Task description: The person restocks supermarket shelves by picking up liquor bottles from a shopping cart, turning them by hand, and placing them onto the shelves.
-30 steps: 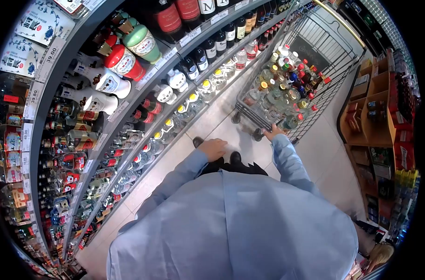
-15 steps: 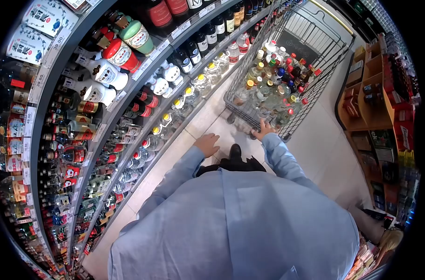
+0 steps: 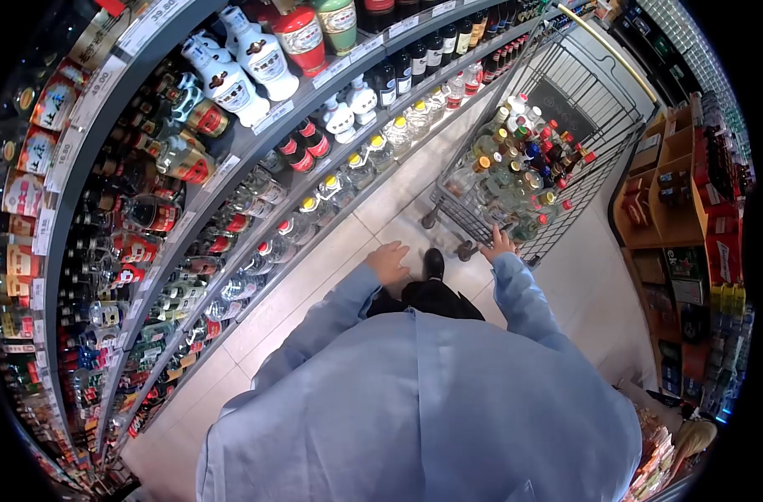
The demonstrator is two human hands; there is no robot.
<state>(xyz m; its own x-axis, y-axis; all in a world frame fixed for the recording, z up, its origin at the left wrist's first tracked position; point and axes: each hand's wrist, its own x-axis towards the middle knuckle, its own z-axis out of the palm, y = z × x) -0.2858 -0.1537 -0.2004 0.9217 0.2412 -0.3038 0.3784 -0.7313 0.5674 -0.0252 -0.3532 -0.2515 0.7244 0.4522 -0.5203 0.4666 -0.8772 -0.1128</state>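
My right hand [image 3: 500,243] is at the near end of a wire shopping cart [image 3: 539,249], its fingers hooked over the wires; the exact grip is partly hidden. Glass bottles [image 3: 515,167] with red, white, yellow and blue caps crowd the cart, mostly upright. To the left, my left hand [image 3: 388,263] hangs above the floor, fingers spread and holding nothing. Between that hand and the shelving lies a strip of tiled floor. The nearest goods are clear jugs with yellow caps [image 3: 338,189] on a low shelf.
Long curved shelving [image 3: 222,180] full of bottles runs along my left. At the right stands a wooden display rack [image 3: 662,217] with boxes and cans. My dark shoe [image 3: 433,263] is on the tiled floor [image 3: 281,318] near the cart's wheels [image 3: 465,249].
The shelved bottles have shifted up and right in view, much more than the cart has. My right hand has stayed at the cart's near end, and my left hand remains spread.
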